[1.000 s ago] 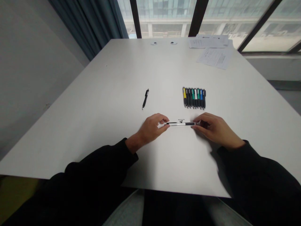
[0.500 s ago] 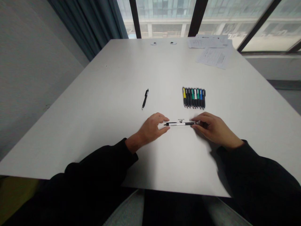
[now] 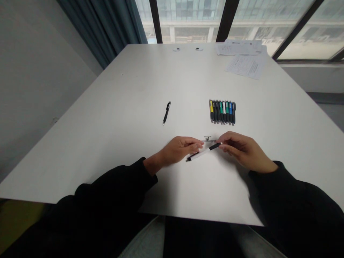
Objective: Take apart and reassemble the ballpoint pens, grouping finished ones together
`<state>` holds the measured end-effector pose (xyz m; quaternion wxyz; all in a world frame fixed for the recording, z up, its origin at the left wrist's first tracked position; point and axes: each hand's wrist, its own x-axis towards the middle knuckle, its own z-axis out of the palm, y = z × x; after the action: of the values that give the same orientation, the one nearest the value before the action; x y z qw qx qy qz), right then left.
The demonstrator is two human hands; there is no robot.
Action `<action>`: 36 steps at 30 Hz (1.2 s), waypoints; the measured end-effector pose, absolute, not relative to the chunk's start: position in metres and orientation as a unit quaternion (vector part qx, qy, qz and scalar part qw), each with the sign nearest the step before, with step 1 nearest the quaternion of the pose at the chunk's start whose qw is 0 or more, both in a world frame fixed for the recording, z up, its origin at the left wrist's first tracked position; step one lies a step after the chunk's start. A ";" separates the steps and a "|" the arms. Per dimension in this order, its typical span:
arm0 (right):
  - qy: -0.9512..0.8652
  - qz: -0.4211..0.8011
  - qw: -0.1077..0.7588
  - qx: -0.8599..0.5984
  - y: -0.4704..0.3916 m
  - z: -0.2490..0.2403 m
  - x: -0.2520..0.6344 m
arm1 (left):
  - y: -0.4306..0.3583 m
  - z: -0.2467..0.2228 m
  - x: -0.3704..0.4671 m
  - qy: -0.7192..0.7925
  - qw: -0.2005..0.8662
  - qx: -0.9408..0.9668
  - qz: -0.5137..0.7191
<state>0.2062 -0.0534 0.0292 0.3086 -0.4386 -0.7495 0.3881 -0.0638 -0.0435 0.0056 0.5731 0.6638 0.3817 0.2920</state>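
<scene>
In my right hand (image 3: 242, 148) the fingertips are closed on the black grip end of a white pen (image 3: 202, 153), which slants down to the left. Between the hands runs a thin dark rod (image 3: 209, 141); my left hand (image 3: 180, 149) pinches its left end, and its right end meets my right fingertips. The pen's barrel passes just below my left fingers. Just beyond the rod lies a small dark mark or part (image 3: 207, 138), too small to make out.
Several pens (image 3: 222, 112) lie side by side beyond my right hand. A single black pen (image 3: 166, 113) rests beyond my left hand. Papers (image 3: 244, 59) and two small round fittings (image 3: 199, 49) are at the white table's (image 3: 107, 107) far edge.
My left hand has moved right and closed its fingers. The white pen has swung from level to slanted, its left end nearer to me, and the thin rod now shows between the hands.
</scene>
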 end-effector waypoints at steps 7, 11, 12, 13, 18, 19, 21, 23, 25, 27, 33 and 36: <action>-0.707 0.485 0.340 -0.386 -0.067 0.030 0.185 | -0.051 0.008 -0.060 0.277 0.750 0.577 0.168; -0.732 0.431 0.335 -0.408 -0.067 0.027 0.188 | -0.052 0.015 -0.061 0.260 0.775 0.548 0.177; -0.750 0.381 0.330 -0.428 -0.065 0.025 0.191 | -0.052 0.016 -0.061 0.254 0.783 0.534 0.193; -0.773 0.317 0.320 -0.447 -0.062 0.022 0.194 | -0.052 0.017 -0.061 0.245 0.790 0.522 0.208; -0.830 0.170 0.246 -0.471 -0.051 0.009 0.200 | -0.052 0.017 -0.064 0.220 0.778 0.537 0.242; -0.836 0.171 0.240 -0.464 -0.050 0.009 0.199 | -0.051 0.016 -0.065 0.223 0.771 0.545 0.242; -0.847 0.169 0.228 -0.450 -0.051 0.009 0.194 | -0.050 0.016 -0.067 0.226 0.762 0.555 0.244; -0.859 0.156 0.213 -0.438 -0.053 0.012 0.188 | -0.049 0.016 -0.068 0.225 0.759 0.558 0.249; -0.867 0.152 0.211 -0.424 -0.056 0.016 0.184 | -0.049 0.016 -0.069 0.220 0.759 0.558 0.254; -0.854 0.180 0.236 -0.428 -0.059 0.018 0.183 | -0.049 0.016 -0.070 0.218 0.761 0.557 0.252; -0.667 0.432 0.409 -0.448 -0.061 0.022 0.194 | -0.049 0.014 -0.071 0.257 0.786 0.517 0.221; -0.579 0.545 0.460 -0.395 -0.061 0.024 0.199 | -0.049 0.011 -0.069 0.278 0.791 0.503 0.208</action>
<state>0.1988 -0.0608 0.0242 0.4604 -0.3949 -0.5792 0.5447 -0.0694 -0.0491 0.0106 0.7913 0.5029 0.2783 0.2085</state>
